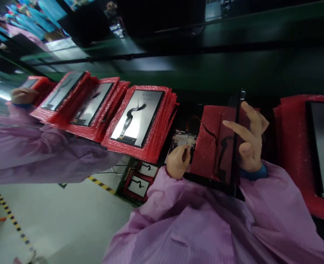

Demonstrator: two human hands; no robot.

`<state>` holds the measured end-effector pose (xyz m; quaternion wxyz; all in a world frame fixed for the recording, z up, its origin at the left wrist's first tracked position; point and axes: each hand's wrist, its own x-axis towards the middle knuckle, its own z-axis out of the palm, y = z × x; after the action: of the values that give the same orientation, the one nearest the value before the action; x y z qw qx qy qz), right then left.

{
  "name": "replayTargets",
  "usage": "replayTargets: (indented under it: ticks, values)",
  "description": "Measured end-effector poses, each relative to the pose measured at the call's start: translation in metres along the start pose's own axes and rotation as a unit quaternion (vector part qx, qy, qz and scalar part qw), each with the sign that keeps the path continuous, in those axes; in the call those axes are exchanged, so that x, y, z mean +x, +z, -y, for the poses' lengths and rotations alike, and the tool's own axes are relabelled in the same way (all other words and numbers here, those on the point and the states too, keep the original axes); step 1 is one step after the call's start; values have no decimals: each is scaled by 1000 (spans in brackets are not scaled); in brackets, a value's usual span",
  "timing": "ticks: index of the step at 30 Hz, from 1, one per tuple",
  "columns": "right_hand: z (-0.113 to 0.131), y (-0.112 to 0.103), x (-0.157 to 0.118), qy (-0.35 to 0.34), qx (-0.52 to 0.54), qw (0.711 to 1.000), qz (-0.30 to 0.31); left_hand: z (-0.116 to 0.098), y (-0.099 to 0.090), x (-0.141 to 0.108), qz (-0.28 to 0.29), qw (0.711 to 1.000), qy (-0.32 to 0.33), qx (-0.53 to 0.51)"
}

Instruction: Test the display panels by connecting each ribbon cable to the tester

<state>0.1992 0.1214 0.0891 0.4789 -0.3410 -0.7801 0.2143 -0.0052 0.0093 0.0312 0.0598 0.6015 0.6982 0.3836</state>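
My left hand (177,161) is closed in a pinch over an opened device (184,138) with bare inner parts showing. Whatever its fingertips hold is hidden. My right hand (251,141) grips a dark glossy display panel (229,146) by its right side, with one finger reaching across the edge onto its face. The panel is tilted up nearly on edge, and a dark flex cable shows through or reflects in it. Red bubble wrap (204,141) lies between the opened device and the panel, with a thin dark cable over it.
Left of my hands stand stacks of display panels (137,117) on red bubble-wrap sleeves. Another stack (291,154) is at the right. A crate (129,183) with more panels sits low at left. A co-worker's sleeve (41,146) and hand (24,96) reach across the left side.
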Motion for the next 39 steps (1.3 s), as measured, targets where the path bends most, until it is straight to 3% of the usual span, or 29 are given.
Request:
replayTargets:
  ticks: [3, 10, 13, 19, 24, 34, 39]
  values:
    - [4, 2, 1, 45, 13, 999, 23, 19, 5, -2, 30, 994, 41, 93]
    - [7, 2, 5, 38, 25, 999, 27, 17, 7, -4, 55, 968, 118, 216]
    - [5, 3, 4, 10, 7, 1000, 23, 18, 6, -5, 41, 964, 154, 214]
    - [-1, 5, 2, -67, -28, 997, 11, 21, 8, -9, -2, 971, 154, 182]
    - [2, 4, 3, -65, -37, 997, 16, 22, 8, -14, -22, 965, 188, 181]
    - [1, 3, 3, -85, -22, 996, -16, 19, 1, -14, 8, 938, 284, 196]
    - [1, 4, 1, -65, -17, 998, -20, 18, 3, -16, -4, 945, 257, 202]
